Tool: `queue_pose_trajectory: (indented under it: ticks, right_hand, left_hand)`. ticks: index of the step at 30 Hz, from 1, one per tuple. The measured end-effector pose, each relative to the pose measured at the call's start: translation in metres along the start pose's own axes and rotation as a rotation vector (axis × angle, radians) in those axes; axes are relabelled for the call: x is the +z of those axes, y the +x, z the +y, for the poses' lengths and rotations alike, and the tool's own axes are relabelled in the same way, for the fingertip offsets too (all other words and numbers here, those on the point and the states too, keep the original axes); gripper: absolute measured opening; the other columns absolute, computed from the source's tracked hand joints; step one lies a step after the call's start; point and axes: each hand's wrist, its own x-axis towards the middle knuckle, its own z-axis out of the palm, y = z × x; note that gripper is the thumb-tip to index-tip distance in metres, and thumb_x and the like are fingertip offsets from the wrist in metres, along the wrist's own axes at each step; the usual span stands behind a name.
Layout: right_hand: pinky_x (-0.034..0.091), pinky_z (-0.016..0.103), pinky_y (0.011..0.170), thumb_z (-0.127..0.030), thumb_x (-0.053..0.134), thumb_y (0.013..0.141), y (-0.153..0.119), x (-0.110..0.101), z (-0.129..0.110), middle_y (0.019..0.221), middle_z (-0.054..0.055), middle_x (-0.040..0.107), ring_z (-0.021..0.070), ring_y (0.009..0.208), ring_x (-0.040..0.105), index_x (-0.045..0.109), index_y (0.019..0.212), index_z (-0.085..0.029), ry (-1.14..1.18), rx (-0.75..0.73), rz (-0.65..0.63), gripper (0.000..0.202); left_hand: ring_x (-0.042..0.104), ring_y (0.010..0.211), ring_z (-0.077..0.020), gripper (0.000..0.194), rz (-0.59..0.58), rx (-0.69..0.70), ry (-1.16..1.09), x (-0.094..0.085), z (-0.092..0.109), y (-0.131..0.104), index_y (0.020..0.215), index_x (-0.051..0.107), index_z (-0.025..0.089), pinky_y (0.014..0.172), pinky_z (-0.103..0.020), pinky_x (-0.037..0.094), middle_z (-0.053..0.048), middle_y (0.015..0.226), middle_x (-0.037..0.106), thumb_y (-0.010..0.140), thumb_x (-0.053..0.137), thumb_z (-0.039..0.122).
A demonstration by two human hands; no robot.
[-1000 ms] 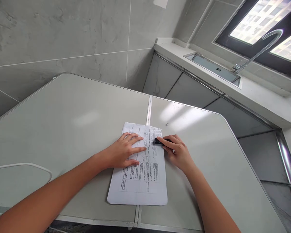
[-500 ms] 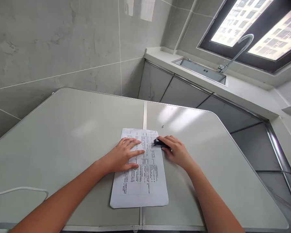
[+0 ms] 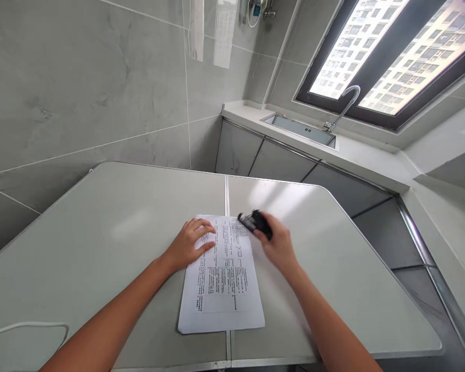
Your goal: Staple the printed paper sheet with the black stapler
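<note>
A printed stack of paper (image 3: 225, 284) lies on the table, covered with lines of small text. My left hand (image 3: 188, 240) rests on its upper left edge, fingers slightly bent and thumb held apart. In my right hand (image 3: 279, 243) is a black stapler (image 3: 261, 223), gripped at its rear end. Its silvery front points left, over the upper right corner of the sheets. Motion blurs the stapler, and its jaws do not show clearly.
The pale folding table (image 3: 147, 294) has a metal seam down its middle. A white cable (image 3: 27, 324) lies at the lower left. Beyond the table are a tiled wall (image 3: 139, 77) and a counter with a sink (image 3: 302, 129) and faucet (image 3: 346, 106), below a window.
My right hand has raised the stapler off the paper's right edge and turned it. My left hand has drawn back toward the left edge, its fingers less spread. The head view has tilted up.
</note>
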Motion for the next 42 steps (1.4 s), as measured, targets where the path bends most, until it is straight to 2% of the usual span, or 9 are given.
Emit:
queue_pose_trajectory:
  ticks: [3, 6, 9, 13, 19, 27, 33, 37, 42]
  right_hand:
    - [0.053, 0.044, 0.097, -0.011, 0.057, 0.090, -0.021, 0.032, -0.049, 0.122, 0.008, 0.067, 0.0266, 0.112, 0.061, 0.054, 0.136, -0.027, 0.124, -0.052, -0.224, 0.049]
    - [0.052, 0.044, 0.090, -0.007, 0.058, 0.088, -0.036, 0.057, -0.076, 0.112, 0.007, 0.067, 0.0264, 0.103, 0.059, 0.055, 0.135, -0.028, 0.106, -0.071, -0.367, 0.051]
    - [0.051, 0.044, 0.088, -0.005, 0.058, 0.088, -0.040, 0.059, -0.073, 0.108, 0.006, 0.067, 0.0261, 0.098, 0.057, 0.058, 0.132, -0.028, 0.075, -0.088, -0.413, 0.049]
    - [0.051, 0.044, 0.091, -0.006, 0.056, 0.089, -0.048, 0.032, -0.045, 0.112, 0.007, 0.066, 0.0263, 0.102, 0.057, 0.056, 0.135, -0.028, 0.095, -0.078, -0.396, 0.051]
    - [0.053, 0.045, 0.092, -0.014, 0.054, 0.094, -0.066, -0.012, 0.001, 0.116, 0.007, 0.064, 0.0271, 0.107, 0.058, 0.054, 0.138, -0.030, 0.073, 0.037, -0.330, 0.047]
    - [0.053, 0.045, 0.094, -0.023, 0.055, 0.096, -0.062, -0.024, 0.021, 0.118, 0.007, 0.064, 0.0265, 0.108, 0.059, 0.056, 0.137, -0.031, 0.115, 0.052, -0.385, 0.041]
    - [0.053, 0.036, 0.081, -0.052, 0.057, 0.097, -0.032, -0.042, 0.041, 0.106, 0.006, 0.069, 0.0246, 0.095, 0.064, 0.066, 0.128, -0.028, 0.300, 0.029, -0.526, 0.040]
    - [0.050, 0.036, 0.078, -0.053, 0.041, 0.103, -0.003, -0.033, 0.061, 0.088, 0.006, 0.070, 0.0224, 0.083, 0.063, 0.072, 0.096, -0.023, 0.215, 0.077, -0.238, 0.044]
    - [0.047, 0.036, 0.074, -0.044, 0.050, 0.100, 0.005, -0.003, 0.078, 0.083, 0.005, 0.068, 0.0212, 0.077, 0.060, 0.068, 0.084, -0.023, 0.001, 0.040, -0.219, 0.032]
  left_hand:
    - [0.047, 0.069, -0.0156, 0.040, 0.268, -0.194, -0.318, -0.012, -0.017, 0.000, 0.069, 0.051, 0.020, 0.068, -0.030, 0.041, 0.000, 0.071, 0.049, 0.101, 0.055, 0.042]
    - [0.026, 0.053, -0.0119, 0.056, 0.401, -0.298, -0.718, -0.025, -0.036, -0.002, 0.056, 0.028, 0.020, 0.053, -0.029, 0.025, 0.004, 0.057, 0.024, 0.100, 0.056, 0.041]
    - [0.019, 0.051, -0.0107, 0.058, 0.503, -0.319, -1.060, -0.037, -0.047, -0.004, 0.057, 0.021, 0.019, 0.051, -0.029, 0.019, 0.005, 0.056, 0.015, 0.096, 0.061, 0.035]
    - [0.019, 0.049, -0.0103, 0.057, 0.538, -0.346, -1.310, -0.045, -0.050, -0.003, 0.058, 0.019, 0.019, 0.048, -0.029, 0.021, 0.005, 0.056, 0.013, 0.093, 0.063, 0.031]
    - [0.021, 0.048, -0.0100, 0.058, 0.488, -0.380, -1.398, -0.043, -0.056, -0.001, 0.057, 0.019, 0.019, 0.046, -0.028, 0.023, 0.005, 0.055, 0.014, 0.090, 0.065, 0.028]
    - [0.023, 0.047, -0.0100, 0.058, 0.491, -0.371, -1.463, -0.047, -0.065, -0.003, 0.057, 0.017, 0.020, 0.045, -0.028, 0.024, 0.005, 0.055, 0.014, 0.091, 0.064, 0.027]
    - [0.022, 0.046, -0.0095, 0.058, 0.528, -0.385, -1.433, -0.048, -0.061, -0.004, 0.058, 0.016, 0.019, 0.045, -0.027, 0.025, 0.005, 0.056, 0.013, 0.090, 0.064, 0.028]
    - [0.022, 0.047, -0.0097, 0.058, 0.545, -0.414, -1.419, -0.047, -0.063, -0.004, 0.058, 0.016, 0.020, 0.044, -0.027, 0.025, 0.005, 0.056, 0.014, 0.088, 0.066, 0.029]
    - [0.022, 0.047, -0.0099, 0.059, 0.536, -0.401, -1.433, -0.046, -0.065, -0.005, 0.057, 0.017, 0.020, 0.044, -0.027, 0.025, 0.005, 0.056, 0.015, 0.087, 0.067, 0.029]
